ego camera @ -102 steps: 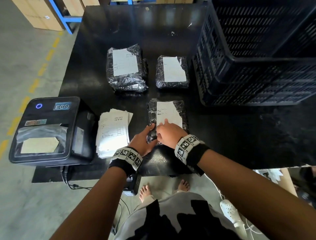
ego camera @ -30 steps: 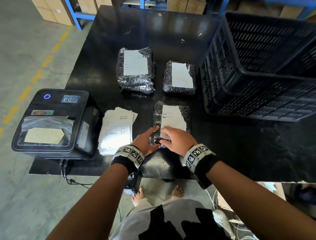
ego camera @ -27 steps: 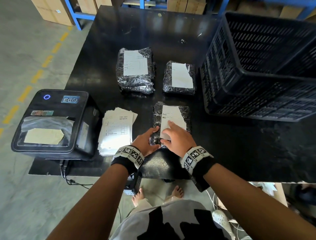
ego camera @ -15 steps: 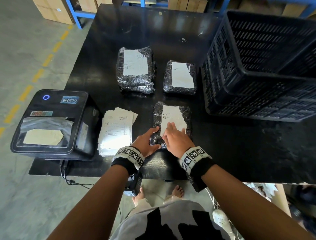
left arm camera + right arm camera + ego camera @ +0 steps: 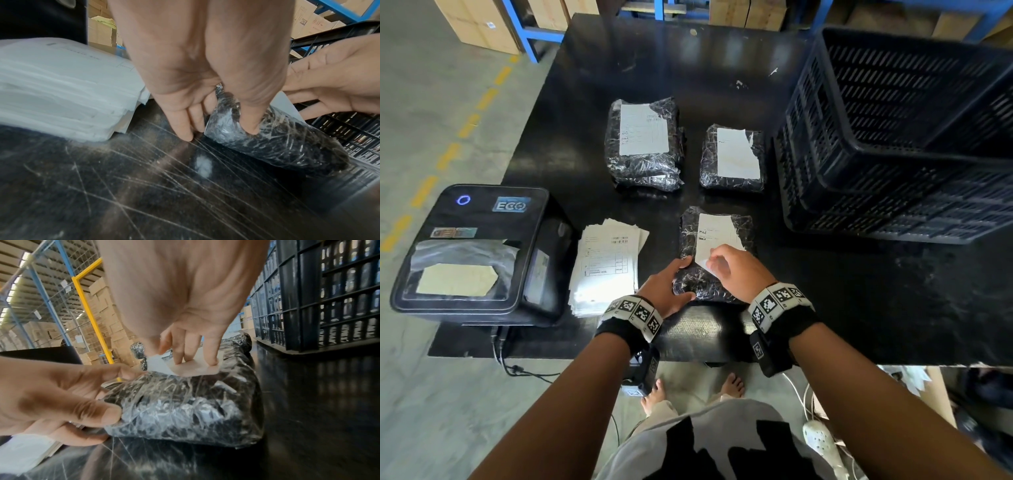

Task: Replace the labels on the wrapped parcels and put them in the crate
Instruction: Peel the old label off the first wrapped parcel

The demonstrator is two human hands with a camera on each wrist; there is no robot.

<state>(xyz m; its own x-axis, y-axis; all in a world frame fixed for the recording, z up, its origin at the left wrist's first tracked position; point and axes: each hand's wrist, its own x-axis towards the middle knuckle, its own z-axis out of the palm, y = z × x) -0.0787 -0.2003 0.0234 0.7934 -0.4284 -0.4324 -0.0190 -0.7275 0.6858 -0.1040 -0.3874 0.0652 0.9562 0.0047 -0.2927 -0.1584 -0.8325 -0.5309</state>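
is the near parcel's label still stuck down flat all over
No, the right hand pinches the label's lifted near corner off the parcel.

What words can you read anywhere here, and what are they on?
"ECO": on the blue sticker atop the black printer.
Stack of new labels: print and barcodes, too small to read.
Label on the near parcel: too small.
Far parcels' labels: too small.
Cardboard boxes: print blurred.
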